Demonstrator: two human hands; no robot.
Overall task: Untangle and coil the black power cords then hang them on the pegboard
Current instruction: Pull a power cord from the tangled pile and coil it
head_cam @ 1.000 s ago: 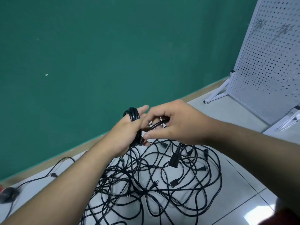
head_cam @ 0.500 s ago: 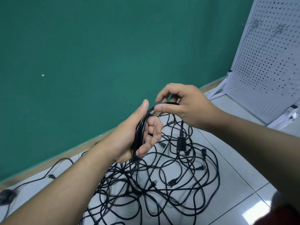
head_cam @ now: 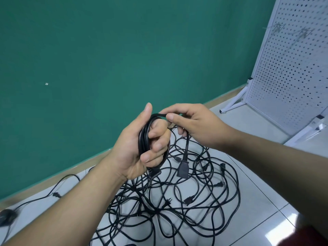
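My left hand [head_cam: 140, 146] grips a small coil of black power cord [head_cam: 143, 139], fingers curled round its loops, thumb pointing up. My right hand [head_cam: 191, 125] pinches the free end of that same cord at the top of the coil. From the right hand the cord drops to a black connector [head_cam: 182, 170] that dangles above the floor. Below both hands lies a tangled pile of black cords [head_cam: 177, 206] with several plugs, spread on the white tiles. The white pegboard [head_cam: 291, 68] stands at the right, with wire hooks [head_cam: 301, 33] near its top.
A green wall [head_cam: 106, 59] with a wooden skirting runs behind the pile. One stray cord [head_cam: 56, 194] leads left to a dark round object [head_cam: 6, 217] at the left edge. The pegboard's white feet [head_cam: 232, 103] rest on the floor.
My right hand has brought the cord end down onto the top of the coil, laying another turn. The dangling connector has dropped a little lower. My left hand holds the coil as before.
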